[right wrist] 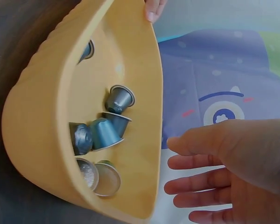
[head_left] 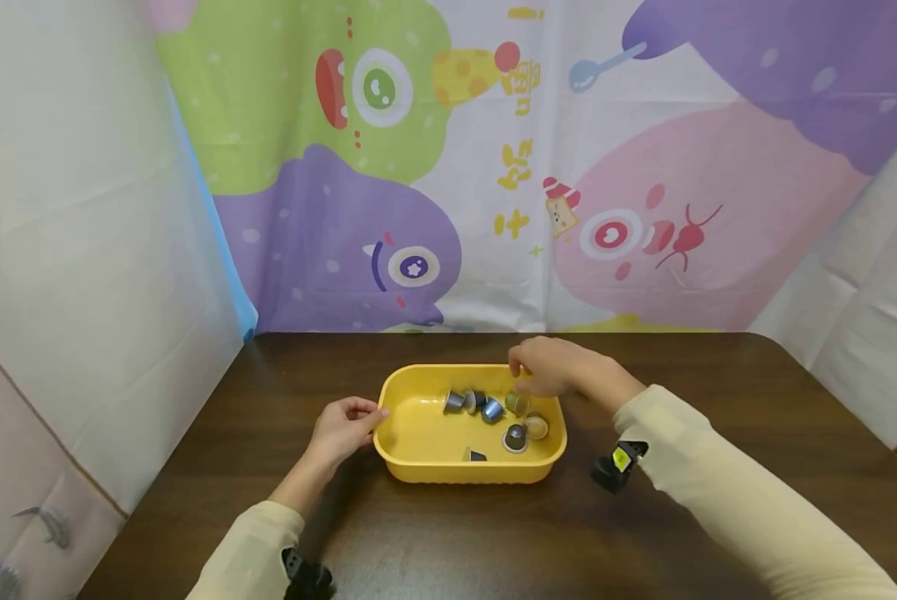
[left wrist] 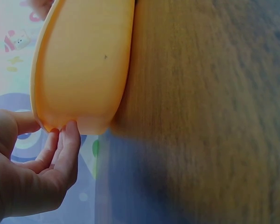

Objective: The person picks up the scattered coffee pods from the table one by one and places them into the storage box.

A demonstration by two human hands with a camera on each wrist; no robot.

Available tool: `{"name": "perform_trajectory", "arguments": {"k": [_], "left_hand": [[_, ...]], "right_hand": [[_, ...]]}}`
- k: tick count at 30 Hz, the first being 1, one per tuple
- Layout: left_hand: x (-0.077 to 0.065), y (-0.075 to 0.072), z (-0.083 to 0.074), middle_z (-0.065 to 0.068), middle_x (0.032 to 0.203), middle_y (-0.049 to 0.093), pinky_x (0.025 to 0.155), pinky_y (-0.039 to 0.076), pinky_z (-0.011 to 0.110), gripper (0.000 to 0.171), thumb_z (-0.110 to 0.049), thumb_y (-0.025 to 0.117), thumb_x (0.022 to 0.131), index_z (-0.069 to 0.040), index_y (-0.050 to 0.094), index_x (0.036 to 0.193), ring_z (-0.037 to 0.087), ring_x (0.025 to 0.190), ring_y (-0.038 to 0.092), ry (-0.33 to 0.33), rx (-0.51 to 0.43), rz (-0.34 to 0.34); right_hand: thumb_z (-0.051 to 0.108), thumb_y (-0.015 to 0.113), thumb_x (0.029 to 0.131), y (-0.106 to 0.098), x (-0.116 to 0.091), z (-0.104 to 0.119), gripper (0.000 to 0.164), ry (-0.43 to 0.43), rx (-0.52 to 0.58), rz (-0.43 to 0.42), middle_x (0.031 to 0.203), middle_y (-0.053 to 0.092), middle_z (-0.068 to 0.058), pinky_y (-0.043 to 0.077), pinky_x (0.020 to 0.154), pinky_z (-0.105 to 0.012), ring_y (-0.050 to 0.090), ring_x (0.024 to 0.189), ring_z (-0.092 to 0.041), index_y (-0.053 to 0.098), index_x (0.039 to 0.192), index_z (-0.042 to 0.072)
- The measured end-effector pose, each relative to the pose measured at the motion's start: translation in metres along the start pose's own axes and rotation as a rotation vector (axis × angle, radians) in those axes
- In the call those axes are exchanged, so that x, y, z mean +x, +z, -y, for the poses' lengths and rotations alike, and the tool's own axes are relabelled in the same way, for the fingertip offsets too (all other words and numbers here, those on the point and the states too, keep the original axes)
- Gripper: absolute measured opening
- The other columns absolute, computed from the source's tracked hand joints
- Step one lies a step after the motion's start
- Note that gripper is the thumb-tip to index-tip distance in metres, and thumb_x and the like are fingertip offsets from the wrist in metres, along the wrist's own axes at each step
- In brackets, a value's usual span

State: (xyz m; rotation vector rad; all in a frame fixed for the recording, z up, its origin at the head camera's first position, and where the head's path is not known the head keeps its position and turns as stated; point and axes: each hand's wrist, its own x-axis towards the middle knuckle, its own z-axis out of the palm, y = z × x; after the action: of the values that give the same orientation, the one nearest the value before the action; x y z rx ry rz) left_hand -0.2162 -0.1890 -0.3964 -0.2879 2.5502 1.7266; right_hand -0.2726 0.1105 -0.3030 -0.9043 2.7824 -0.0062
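Note:
A yellow plastic tub (head_left: 414, 429) stands on the table with several small coffee capsules inside, mostly grouped in its right half. Among them are a blue capsule (head_left: 493, 410), a dark capsule (head_left: 515, 437), a pale gold one (head_left: 536, 427) and a greenish one (head_left: 521, 404). My left hand (head_left: 338, 435) pinches the tub's left end, thumb at the rim and fingertips against the outer wall (left wrist: 84, 70). Over the far right corner hovers my right hand (head_left: 552, 367); in the right wrist view its fingers are loosely extended, holding nothing.
The dark brown wooden table (head_left: 448, 542) extends around the tub. Behind it hangs a curtain (head_left: 493, 292) printed with cartoon monsters, and white cloth (head_left: 81, 208) hangs at the sides. Black wrist cameras (head_left: 615, 471) are strapped to both wrists.

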Motion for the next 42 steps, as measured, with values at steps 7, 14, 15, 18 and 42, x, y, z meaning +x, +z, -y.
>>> {"name": "perform_trajectory", "arguments": {"k": [7,14,15,18,42], "left_hand": [[0.000,0.001,-0.004,0.010,0.091,0.062,0.069,0.058,0.024,0.030,-0.020,0.068,0.089,0.004,0.063,0.105,0.010,0.074,0.060,-0.001,0.019,0.004],[-0.001,-0.001,-0.005,0.010,0.090,0.062,0.068,0.058,0.024,0.031,-0.023,0.069,0.088,0.004,0.063,0.103,0.012,0.075,0.061,0.008,0.013,0.004],[-0.002,-0.001,-0.005,0.010,0.090,0.062,0.068,0.058,0.024,0.031,-0.023,0.069,0.087,0.004,0.063,0.102,0.011,0.075,0.060,0.012,0.013,0.003],[-0.002,-0.002,-0.007,0.010,0.090,0.062,0.068,0.058,0.024,0.031,-0.023,0.069,0.088,0.004,0.063,0.102,0.011,0.074,0.060,0.014,0.026,0.000],[-0.006,0.006,-0.004,0.013,0.088,0.064,0.058,0.056,0.024,0.025,-0.020,0.067,0.089,0.003,0.064,0.099,0.010,0.065,0.058,0.117,0.189,-0.091]], "right_hand": [[0.025,0.065,0.089,0.014,-0.010,-0.010,0.021,-0.036,0.069,-0.105,0.098,0.063,-0.008,0.051,0.077,-0.035,0.056,0.085,-0.017,0.064,0.104,0.009],[0.024,0.068,0.087,0.025,-0.023,-0.025,0.020,-0.099,0.100,-0.261,0.094,0.061,-0.003,0.049,0.075,-0.033,0.055,0.083,-0.015,0.064,0.102,0.011],[0.024,0.068,0.087,0.026,-0.025,-0.028,0.020,-0.101,0.104,-0.276,0.095,0.061,-0.003,0.049,0.076,-0.033,0.055,0.083,-0.016,0.064,0.102,0.011],[0.022,0.069,0.087,0.029,-0.032,-0.036,0.021,-0.094,0.116,-0.323,0.095,0.062,-0.002,0.050,0.077,-0.033,0.055,0.085,-0.017,0.064,0.103,0.011],[0.019,0.074,0.081,0.064,-0.070,-0.102,0.020,-0.018,-0.092,-0.537,0.090,0.064,-0.007,0.051,0.077,-0.042,0.057,0.086,-0.023,0.065,0.094,0.006]]}}
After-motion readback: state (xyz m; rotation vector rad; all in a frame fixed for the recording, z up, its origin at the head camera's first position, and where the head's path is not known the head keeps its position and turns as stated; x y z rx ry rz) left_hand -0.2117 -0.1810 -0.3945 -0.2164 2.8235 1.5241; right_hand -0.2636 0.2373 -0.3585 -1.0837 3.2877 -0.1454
